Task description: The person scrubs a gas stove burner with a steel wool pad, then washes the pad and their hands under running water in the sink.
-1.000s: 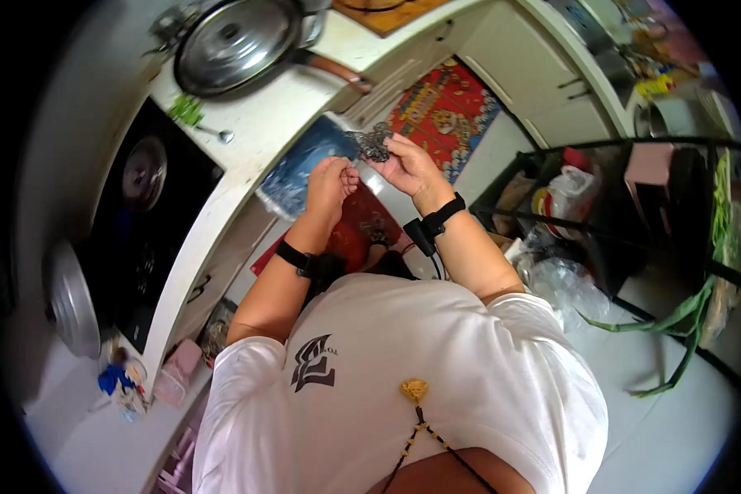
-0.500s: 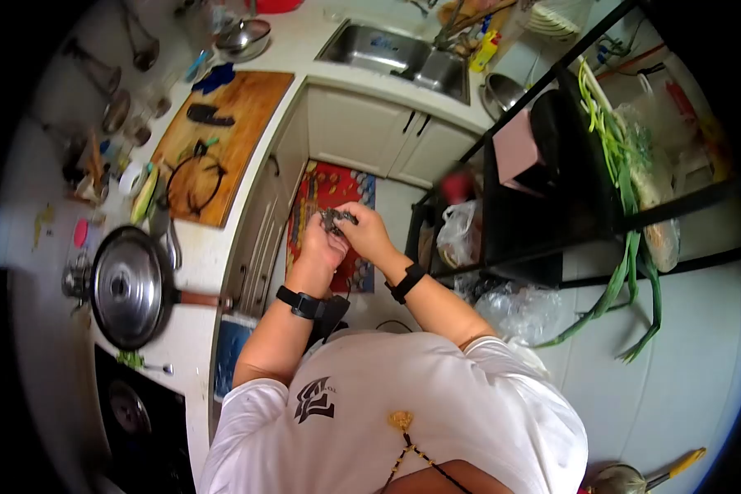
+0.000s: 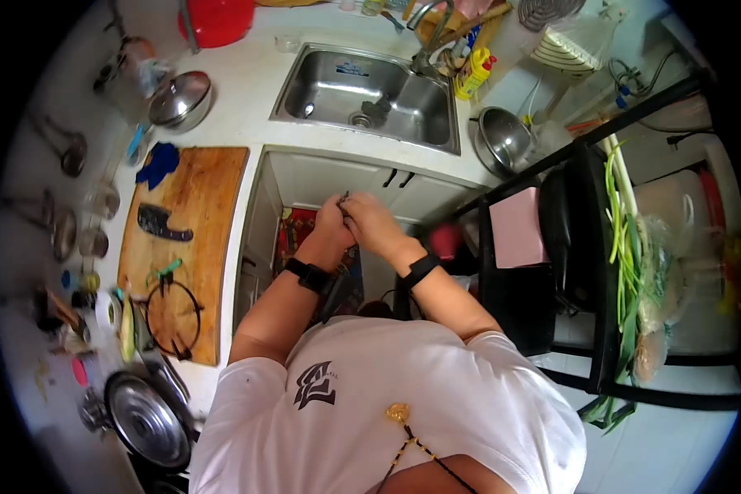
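Observation:
My left hand (image 3: 331,230) and my right hand (image 3: 374,225) are pressed together in front of the sink cabinet doors. Between their fingers a bit of a small dark grey thing (image 3: 344,198) shows, rough and crumpled-looking. Most of it is covered, so its kind is unclear. Both hands are closed around it, with a black band on each wrist. Beyond them lies the steel sink (image 3: 281,105), where a dark, cloth-like lump (image 3: 377,108) rests near the drain.
To the left, a wooden board (image 3: 215,247) bears a dark cleaver (image 3: 163,223), a blue cloth (image 3: 158,165) and a black ring-shaped stand (image 3: 197,317). A lidded pan (image 3: 146,418) sits nearer me. On the right stands a black rack (image 3: 514,317) with green onions (image 3: 621,239).
My view has swung toward the sink, which now appears larger and lower. Both hands have moved from over the red mat to before the cabinet doors, still holding the dark grey thing.

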### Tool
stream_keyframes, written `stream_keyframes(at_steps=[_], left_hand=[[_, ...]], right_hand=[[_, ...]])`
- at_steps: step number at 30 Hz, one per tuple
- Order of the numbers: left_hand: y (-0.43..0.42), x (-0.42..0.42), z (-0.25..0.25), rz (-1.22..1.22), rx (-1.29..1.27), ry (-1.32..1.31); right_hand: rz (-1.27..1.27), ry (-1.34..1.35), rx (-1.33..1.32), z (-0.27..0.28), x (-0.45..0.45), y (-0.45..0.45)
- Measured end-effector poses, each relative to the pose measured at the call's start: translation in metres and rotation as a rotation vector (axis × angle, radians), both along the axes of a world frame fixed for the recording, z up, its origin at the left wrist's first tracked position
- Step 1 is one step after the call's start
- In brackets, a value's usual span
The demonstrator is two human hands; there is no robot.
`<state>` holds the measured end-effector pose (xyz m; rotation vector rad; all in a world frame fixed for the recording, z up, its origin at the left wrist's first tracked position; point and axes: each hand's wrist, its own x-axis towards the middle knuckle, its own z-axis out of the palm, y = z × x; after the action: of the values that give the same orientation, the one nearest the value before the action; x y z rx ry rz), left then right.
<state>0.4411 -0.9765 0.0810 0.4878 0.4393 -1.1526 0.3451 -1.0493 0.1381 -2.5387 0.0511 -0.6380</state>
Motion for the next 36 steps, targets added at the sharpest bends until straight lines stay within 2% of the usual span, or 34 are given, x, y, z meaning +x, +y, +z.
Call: stream_keyframes(at_steps=[2, 3, 4, 7, 8, 10, 11, 12, 14, 15, 18, 19, 20, 22, 24, 25, 29, 31, 33, 35, 36], left_hand=[[-0.031, 0.024, 0.014, -0.031, 0.062, -0.02], [-0.048, 0.036, 0.017, -0.071, 0.003, -0.053], [-0.067, 0.049, 0.016, -0.11, -0.058, -0.086], [-0.132, 0.109, -0.032, -0.137, -0.041, -0.063], [-0.147, 0.123, -0.03, -0.133, -0.039, -0.065], [-0.173, 0.15, -0.019, -0.229, -0.127, 0.014], [-0.196, 0.148, 0.026, -0.121, 0.178, 0.065], [-0.216, 0.164, 0.028, -0.118, 0.196, 0.05], [-0.245, 0.183, 0.025, -0.157, 0.259, 0.038], [-0.258, 0.195, 0.025, -0.173, 0.262, 0.031], [-0.3, 0.221, 0.034, -0.083, 0.262, -0.018], [-0.308, 0.238, 0.013, -0.135, 0.173, -0.023], [-0.315, 0.244, 0.015, -0.123, 0.19, -0.007], [-0.332, 0.251, 0.026, -0.077, 0.156, 0.003], [-0.346, 0.265, 0.013, -0.078, 0.165, 0.025], [-0.353, 0.267, 0.009, -0.052, 0.16, 0.041], [-0.374, 0.282, -0.011, -0.091, 0.172, 0.116], [-0.385, 0.289, -0.018, -0.109, 0.176, 0.131], [-0.396, 0.292, -0.025, -0.127, 0.184, 0.151], [-0.404, 0.294, -0.033, -0.044, 0.21, -0.008], [-0.404, 0.298, -0.042, -0.053, 0.216, -0.01]], right_hand=[[0.045, 0.035, -0.094, 0.008, 0.018, -0.035], [0.026, 0.067, -0.161, 0.01, 0.028, -0.054], [0.019, 0.067, -0.154, 0.015, 0.039, -0.074], [0.081, 0.028, 0.02, 0.015, 0.084, -0.15], [0.086, 0.025, 0.022, 0.015, 0.102, -0.18], [-0.098, -0.036, 0.229, 0.015, 0.131, -0.239], [-0.201, -0.089, 0.274, 0.014, 0.147, -0.272], [-0.311, -0.143, 0.326, 0.01, 0.162, -0.305], [-0.461, -0.079, 0.25, 0.004, 0.189, -0.384], [-0.537, -0.063, 0.127, 0.004, 0.202, -0.42], [-0.735, 0.002, -0.132, -0.012, 0.239, -0.509], [-0.728, -0.05, -0.198, -0.035, 0.253, -0.546], [-0.723, -0.103, -0.264, -0.058, 0.261, -0.569], [-0.738, 0.008, -0.173, -0.053, 0.259, -0.574], [-0.617, 0.299, -0.195, -0.059, 0.256, -0.587], [-0.645, 0.34, -0.176, -0.066, 0.257, -0.585], [-0.732, 0.21, -0.193, -0.056, 0.253, -0.544], [-0.617, -0.084, -0.035, -0.054, 0.263, -0.509], [-0.422, -0.151, 0.291, -0.053, 0.276, -0.463], [-0.269, 0.034, 0.68, -0.048, 0.287, -0.422], [-0.277, 0.03, 0.686, -0.056, 0.294, -0.411]])
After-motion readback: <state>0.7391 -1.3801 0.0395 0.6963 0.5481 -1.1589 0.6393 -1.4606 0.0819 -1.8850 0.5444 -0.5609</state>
